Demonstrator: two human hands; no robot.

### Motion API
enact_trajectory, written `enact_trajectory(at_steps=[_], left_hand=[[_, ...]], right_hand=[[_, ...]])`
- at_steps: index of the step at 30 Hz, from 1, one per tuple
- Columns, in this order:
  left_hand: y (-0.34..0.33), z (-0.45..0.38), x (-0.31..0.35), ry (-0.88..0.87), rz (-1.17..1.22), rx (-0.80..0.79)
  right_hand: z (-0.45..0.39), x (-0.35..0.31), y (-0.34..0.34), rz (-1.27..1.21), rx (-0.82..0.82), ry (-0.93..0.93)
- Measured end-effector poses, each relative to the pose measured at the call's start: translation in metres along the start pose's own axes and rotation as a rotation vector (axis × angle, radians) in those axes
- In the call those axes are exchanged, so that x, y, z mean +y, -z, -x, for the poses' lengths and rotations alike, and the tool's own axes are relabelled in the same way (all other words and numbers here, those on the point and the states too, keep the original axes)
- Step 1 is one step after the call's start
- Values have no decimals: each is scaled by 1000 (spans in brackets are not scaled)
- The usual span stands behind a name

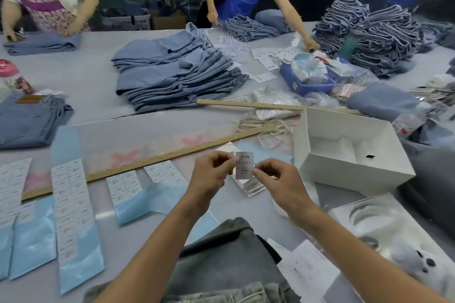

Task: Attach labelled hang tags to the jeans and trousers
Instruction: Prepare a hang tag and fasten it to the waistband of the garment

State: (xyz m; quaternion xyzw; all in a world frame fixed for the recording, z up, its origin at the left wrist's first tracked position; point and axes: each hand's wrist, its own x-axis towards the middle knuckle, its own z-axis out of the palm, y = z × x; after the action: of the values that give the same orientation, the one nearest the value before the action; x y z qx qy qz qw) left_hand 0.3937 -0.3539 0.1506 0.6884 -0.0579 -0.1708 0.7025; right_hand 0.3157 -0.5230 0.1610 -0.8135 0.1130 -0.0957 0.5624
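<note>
Pinching a small rectangular paper hang tag point(244, 165) between our left hand point(211, 172) and right hand point(278, 181), fingers curled on its side edges, we hold it above the smooth table point(93, 76); grey washed jeans point(229, 263) lie below, a long wooden ruler point(147, 161) beyond.

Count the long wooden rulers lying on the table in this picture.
2. One wooden ruler runs diagonally across the near table, just beyond the label sheets. The other wooden ruler lies farther back, below the blue jeans stack; its right end passes behind the white box.

White box point(354, 174), wooden ruler point(147, 162), perhaps a bottle point(11, 76).
</note>
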Motion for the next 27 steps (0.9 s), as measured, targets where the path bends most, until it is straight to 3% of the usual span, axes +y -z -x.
enact_trajectory(at_steps=[4, 7, 9, 12, 15, 18, 22, 27], left_hand=[[-21, -17, -13, 5, -47, -48], [-31, -44, -27, -1, -98, 96], [-36, -67, -42, -77, -386, 117], [-45, -87, -67, -156, -1101, -157], [-51, -96, -89, -198, -1404, -276], [-51, -99, -99, -239, -1404, -243], [-43, -102, -91, -122, -1230, -202], [-38, -97, -81, -265, -1255, -51]], right_hand=[[-3, 22, 21, 0, 32, -20], [-5, 43, 38, -63, 116, -91], [-4, 58, 48, -127, 194, -151], [3, 77, 59, -178, 259, -218], [14, 92, 67, -182, 256, -242], [23, 102, 75, -189, 251, -266], [31, 109, 82, -198, 257, -276], [38, 110, 87, -182, 230, -256]])
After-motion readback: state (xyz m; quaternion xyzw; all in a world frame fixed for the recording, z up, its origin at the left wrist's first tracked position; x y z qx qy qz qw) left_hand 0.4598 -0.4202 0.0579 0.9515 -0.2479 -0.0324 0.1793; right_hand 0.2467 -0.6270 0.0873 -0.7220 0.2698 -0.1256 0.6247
